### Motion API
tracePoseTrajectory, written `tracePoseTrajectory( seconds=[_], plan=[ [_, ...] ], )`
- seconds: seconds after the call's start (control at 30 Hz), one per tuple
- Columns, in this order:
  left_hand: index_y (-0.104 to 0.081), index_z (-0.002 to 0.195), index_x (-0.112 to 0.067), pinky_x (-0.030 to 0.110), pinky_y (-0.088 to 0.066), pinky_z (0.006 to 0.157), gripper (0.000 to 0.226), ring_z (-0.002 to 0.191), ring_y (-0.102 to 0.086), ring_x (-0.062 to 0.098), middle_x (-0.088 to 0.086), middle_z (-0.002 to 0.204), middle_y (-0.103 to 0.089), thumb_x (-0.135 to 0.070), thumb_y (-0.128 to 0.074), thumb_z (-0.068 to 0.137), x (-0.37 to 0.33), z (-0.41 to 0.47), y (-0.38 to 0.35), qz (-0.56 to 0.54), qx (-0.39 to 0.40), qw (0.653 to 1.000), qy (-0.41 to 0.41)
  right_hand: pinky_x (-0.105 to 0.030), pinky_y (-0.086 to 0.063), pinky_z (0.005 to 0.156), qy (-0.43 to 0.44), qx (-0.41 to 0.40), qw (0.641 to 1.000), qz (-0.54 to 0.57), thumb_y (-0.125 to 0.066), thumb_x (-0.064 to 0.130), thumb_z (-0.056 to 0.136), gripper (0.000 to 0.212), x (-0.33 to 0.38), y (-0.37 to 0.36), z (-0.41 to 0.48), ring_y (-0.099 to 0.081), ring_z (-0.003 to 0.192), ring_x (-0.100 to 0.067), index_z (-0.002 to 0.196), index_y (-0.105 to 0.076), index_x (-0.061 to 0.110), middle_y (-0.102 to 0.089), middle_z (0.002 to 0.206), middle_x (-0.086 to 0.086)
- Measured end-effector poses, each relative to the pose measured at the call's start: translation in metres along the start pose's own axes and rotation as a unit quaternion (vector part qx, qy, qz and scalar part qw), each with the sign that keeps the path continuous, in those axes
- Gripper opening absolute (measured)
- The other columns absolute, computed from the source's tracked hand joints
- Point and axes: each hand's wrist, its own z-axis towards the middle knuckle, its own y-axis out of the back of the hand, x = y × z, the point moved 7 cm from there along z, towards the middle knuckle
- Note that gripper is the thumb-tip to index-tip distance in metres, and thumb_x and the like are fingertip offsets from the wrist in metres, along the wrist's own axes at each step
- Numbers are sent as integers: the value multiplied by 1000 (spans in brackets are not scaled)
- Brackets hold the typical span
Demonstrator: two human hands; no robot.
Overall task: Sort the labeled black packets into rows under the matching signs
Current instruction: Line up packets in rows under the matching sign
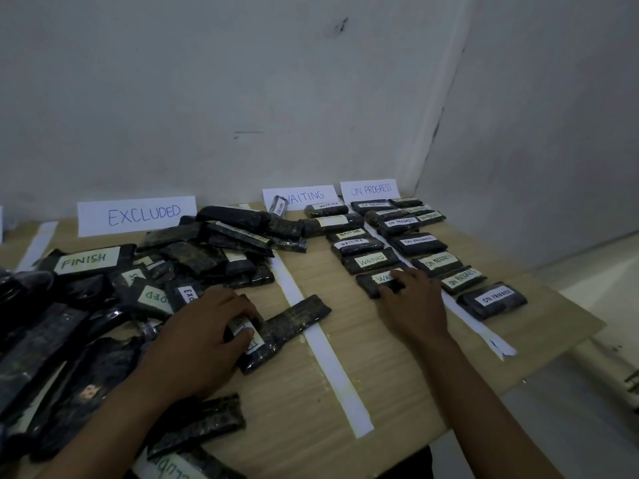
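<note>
One packet point(260, 356) pinched in left grip point(207, 335).

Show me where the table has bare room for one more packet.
Bare wood lies between the left strip and right strip, from the right hand to the table edge. A narrower lane runs left of the WAITING row. Left of the left strip the pile is crowded; the ON PROGRESS row fills the right.

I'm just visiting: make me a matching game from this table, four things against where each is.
1 left hand
2 right hand
3 EXCLUDED sign
4 ON PROGRESS sign

a farthest right, against the wall
b touching a WAITING packet
c behind the jumbled heap
d gripping a packet by the white strip

Pairs: 1-d, 2-b, 3-c, 4-a
</note>
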Motion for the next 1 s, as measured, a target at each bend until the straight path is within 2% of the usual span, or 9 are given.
tracePoseTrajectory(
  seconds=[0.17,0.23,0.33,0.4,0.5,0.6,0.7,0.83,1.0],
  plan=[
    [-60,99,-40,23,-41,72,26,90,-48,0,-22,97,-50,-48,-41,82,0,1,0,-4,0,1000,-1,-34,-40,89,53,-54,997,32,-58,32,85,35,16,6,-11,-41,119,-24,117,-61,19,-52,126,-3],
    [-60,100,-40,24,-42,74,28,92,-48,1,-21,99,-50,-49,-40,82,1,1,0,-3,2,1000,2,-27,-39,86,181,-25,983,-1,-52,30,84,36,42,-3,-26,-42,117,-18,118,-60,22,-52,125,3],
    [-60,101,-39,25,-42,75,24,93,-48,3,-20,99,-50,-44,-45,84,2,0,1,-8,4,1000,8,-9,-29,93,267,76,953,122,-51,18,75,54,77,-15,-57,-41,118,-6,128,-55,26,-51,128,12],
    [-60,101,-38,26,-42,76,24,93,-47,3,-19,98,-50,-43,-45,83,1,0,1,-15,6,1000,10,-11,-27,98,313,124,932,135,-47,18,72,62,99,-25,-71,-38,122,-6,133,-53,28,-50,134,12],
    [-61,100,-36,28,-43,77,24,92,-47,3,-18,96,-50,-42,-46,83,0,0,3,-24,2,1000,12,-30,-37,98,341,170,916,125,-46,27,74,60,110,-41,-69,-39,120,-9,133,-53,31,-51,136,13],
    [-62,100,-35,23,-39,74,24,90,-45,1,-18,95,-50,-41,-47,83,0,0,4,-32,-4,999,11,-38,-41,93,340,187,913,128,-50,22,78,47,109,-48,-58,-44,109,-10,123,-60,31,-58,119,17],
    [-62,104,-34,19,-38,75,26,93,-46,-1,-20,99,-50,-40,-48,84,2,0,4,-40,-10,999,14,-34,-42,89,326,181,911,178,-50,23,89,31,107,-45,-56,-46,104,-8,116,-63,29,-59,107,20],
    [-63,104,-31,9,-36,75,24,94,-49,-5,-21,98,-51,-37,-51,85,5,2,10,-81,-42,995,31,-29,-45,81,240,185,908,289,-49,20,95,20,99,-35,-53,-55,95,-11,101,-67,26,-63,90,16],
    [-62,105,-31,9,-33,72,28,95,-49,-7,-24,99,-49,-39,-53,80,3,0,10,-74,-35,996,31,-18,-44,68,97,204,864,450,-52,3,94,16,88,-28,-47,-57,74,-8,86,-66,4,-63,77,-2]
  ],
)
